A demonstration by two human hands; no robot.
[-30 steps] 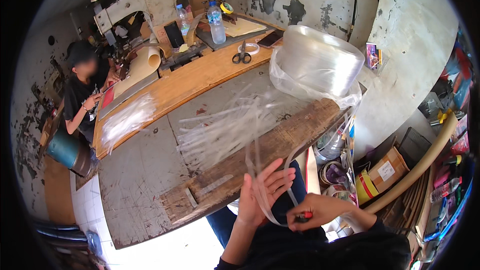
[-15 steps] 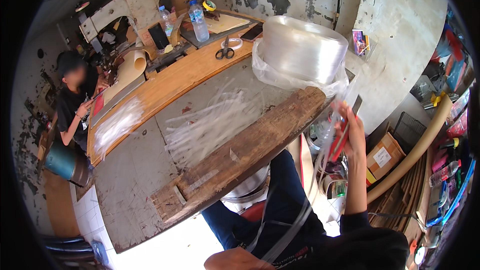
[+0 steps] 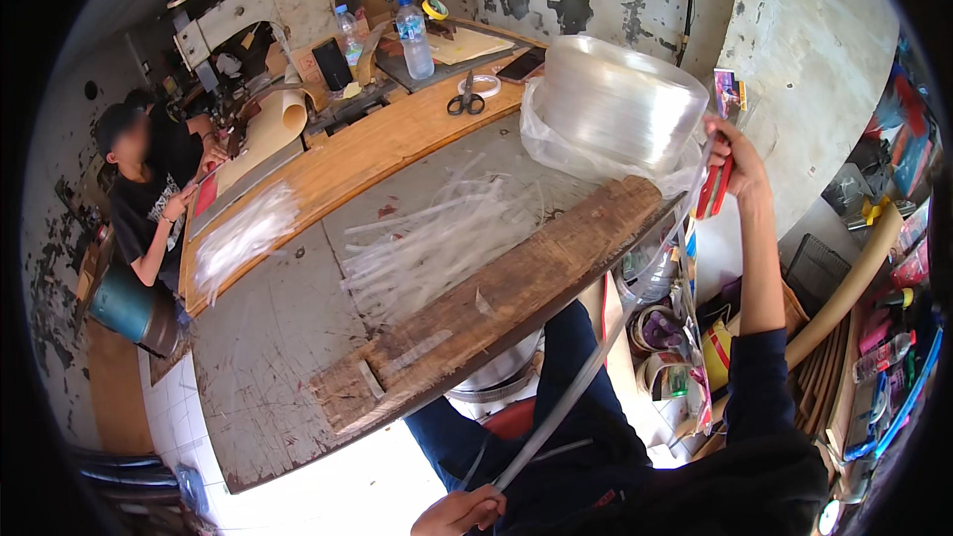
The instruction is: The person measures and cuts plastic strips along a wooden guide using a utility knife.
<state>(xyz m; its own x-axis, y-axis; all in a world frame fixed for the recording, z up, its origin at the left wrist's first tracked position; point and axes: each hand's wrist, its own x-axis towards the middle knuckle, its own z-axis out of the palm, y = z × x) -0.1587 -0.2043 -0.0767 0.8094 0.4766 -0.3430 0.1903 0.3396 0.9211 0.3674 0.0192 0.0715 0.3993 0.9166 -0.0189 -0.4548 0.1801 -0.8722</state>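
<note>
A long clear plastic strip (image 3: 571, 392) runs taut on a slant from my lap up to the roll at the right. Its lower end is gripped in my left hand (image 3: 462, 513), closed at the bottom edge. My right hand (image 3: 740, 161) is raised beside the big roll of clear plastic strip (image 3: 625, 94), closed around a red-handled cutter knife (image 3: 714, 189). The strip's upper part meets its fingertips; whether they pinch it is hard to see. The roll sits in a crumpled clear bag (image 3: 551, 144) on the grey table. Many cut clear strips (image 3: 437, 248) lie in a loose pile.
A worn wooden plank (image 3: 496, 298) lies along the near edge of the grey table (image 3: 263, 377). Black scissors (image 3: 466, 99), white tape and a water bottle (image 3: 414, 40) stand farther back. At the far left another person (image 3: 149, 189) works. Cluttered shelves line the right.
My right hand has risen toward the roll with the knife. The strip, slack and curved before, is now stretched straight between my hands. The view has shifted slightly.
</note>
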